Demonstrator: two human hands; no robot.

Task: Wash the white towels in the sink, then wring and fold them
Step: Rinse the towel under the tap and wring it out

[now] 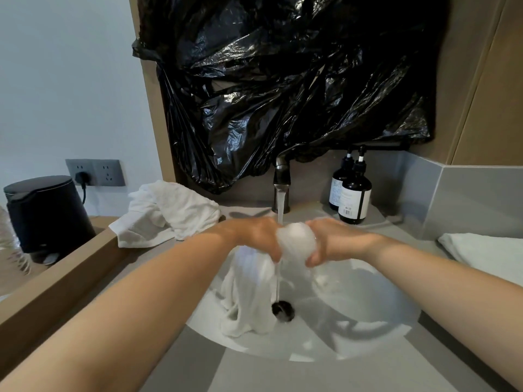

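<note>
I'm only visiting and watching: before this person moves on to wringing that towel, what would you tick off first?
1. Grip: left hand and right hand both hold the bunched towel: ok.
2. Towel sits under the water stream: ok.
3. Towel's hanging end falls inside the sink, not over the counter: ok.
4. Drain uncovered, so water can run off: ok.
5. Towel rinsed clean: cannot tell.
6. Faucet shut off for wringing: not ok, water is running.
</note>
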